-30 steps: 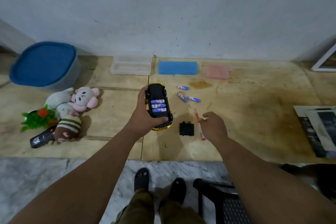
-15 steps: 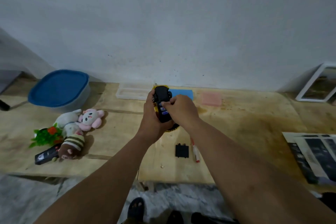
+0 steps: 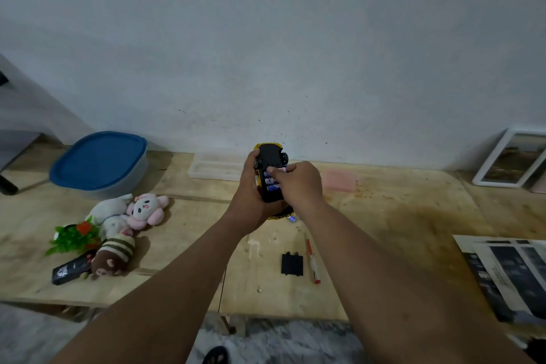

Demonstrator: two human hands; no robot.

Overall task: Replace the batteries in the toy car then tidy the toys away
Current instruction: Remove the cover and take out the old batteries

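My left hand [image 3: 249,195] grips the yellow toy car [image 3: 270,161], held upside down above the table with its black underside facing me. Blue batteries [image 3: 272,183] sit in its open compartment. My right hand [image 3: 301,185] rests on the car, fingertips pinched at the top battery. The black battery cover [image 3: 292,263] lies on the table below, beside a red-and-white screwdriver [image 3: 312,260]. One loose battery [image 3: 292,218] peeks out under the car.
A blue-lidded tub [image 3: 99,161] stands at back left. Plush toys [image 3: 134,213], a green plastic plant [image 3: 72,238] and a black remote [image 3: 71,267] lie at left. A clear tray [image 3: 215,170], pink pad [image 3: 339,181], picture frame [image 3: 512,158] and magazines [image 3: 508,272] are also there.
My right hand left the table near the screwdriver and came up onto the car's battery compartment. My left hand raised the car, and my head tilted up.
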